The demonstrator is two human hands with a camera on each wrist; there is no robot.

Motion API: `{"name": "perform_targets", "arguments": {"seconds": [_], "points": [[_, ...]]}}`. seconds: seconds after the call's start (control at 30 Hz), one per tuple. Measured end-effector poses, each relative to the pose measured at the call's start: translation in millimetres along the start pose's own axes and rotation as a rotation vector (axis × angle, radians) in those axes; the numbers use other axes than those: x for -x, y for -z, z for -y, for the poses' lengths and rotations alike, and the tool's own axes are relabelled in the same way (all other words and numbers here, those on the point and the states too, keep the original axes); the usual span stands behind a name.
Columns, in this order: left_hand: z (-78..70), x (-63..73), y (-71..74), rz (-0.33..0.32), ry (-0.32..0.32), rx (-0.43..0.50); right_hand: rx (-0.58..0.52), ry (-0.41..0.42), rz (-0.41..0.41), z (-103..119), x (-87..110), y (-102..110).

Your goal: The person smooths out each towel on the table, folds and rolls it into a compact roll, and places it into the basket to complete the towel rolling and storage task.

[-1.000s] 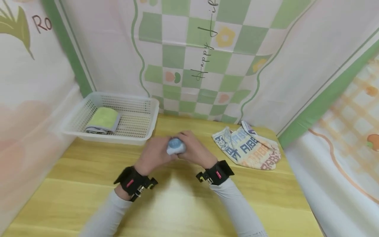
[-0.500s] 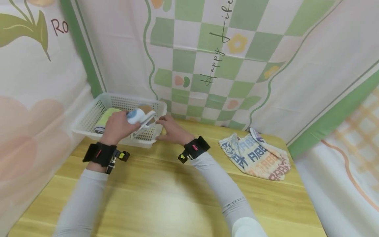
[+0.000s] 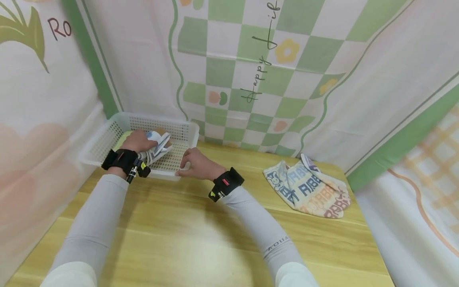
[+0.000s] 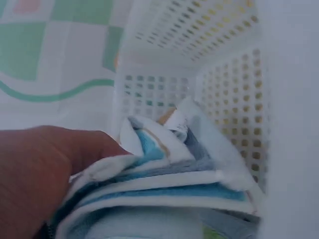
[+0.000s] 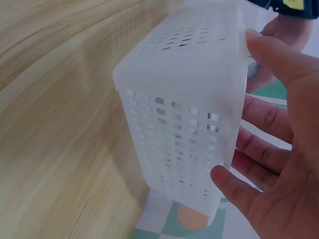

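passage: above, right end of basket [image 3: 194, 138] | obstacles: basket walls [image 3: 179, 130], right hand [image 3: 200, 165]

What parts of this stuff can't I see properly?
Head view: the left hand covers much of the green cloth.
Head view: the top edge cuts off the writing.
Left wrist view: the left edge cuts off part of that hand.
Right wrist view: the basket wall hides most of what's inside.

The folded cloth [image 4: 164, 180] is white with blue stripes, and its soft layers show. It is at a slant inside the white basket [image 3: 166, 174]. The basket has lots of little holes and sits on the wooden table [image 3: 201, 227].
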State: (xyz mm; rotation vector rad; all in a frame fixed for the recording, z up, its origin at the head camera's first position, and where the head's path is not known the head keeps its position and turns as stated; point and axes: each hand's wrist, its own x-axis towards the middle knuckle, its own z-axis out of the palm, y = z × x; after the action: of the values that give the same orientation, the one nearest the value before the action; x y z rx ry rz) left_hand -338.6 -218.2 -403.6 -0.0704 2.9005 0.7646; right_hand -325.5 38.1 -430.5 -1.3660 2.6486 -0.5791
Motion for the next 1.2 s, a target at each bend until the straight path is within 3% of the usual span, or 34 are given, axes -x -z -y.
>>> {"name": "perform_targets", "arguments": {"seconds": [0.37, 0.6, 0.73, 1.0, 1.2], "points": [[5.8, -11.9, 19.6, 0.095, 0.027, -0.072, -0.015, -0.014, 0.003, 5, 2.2, 1], [18.4, -23.1, 12.1, 0.199, 0.123, -0.081, -0.019, -0.016, 0.017, 6, 0.0, -1], [20.0, -20.3, 9.8, 0.216, 0.133, -0.076, -0.015, -0.016, 0.013, 6, -0.4, -2], [14.5, -14.9, 9.2, 0.181, 0.119, -0.068, -0.042, -0.036, 0.012, 5, 0.7, -2], [5.2, -8.0, 16.8, 0.104, 0.003, 0.063, -0.056, -0.056, 0.014, 2, 0.6, -3]]}}
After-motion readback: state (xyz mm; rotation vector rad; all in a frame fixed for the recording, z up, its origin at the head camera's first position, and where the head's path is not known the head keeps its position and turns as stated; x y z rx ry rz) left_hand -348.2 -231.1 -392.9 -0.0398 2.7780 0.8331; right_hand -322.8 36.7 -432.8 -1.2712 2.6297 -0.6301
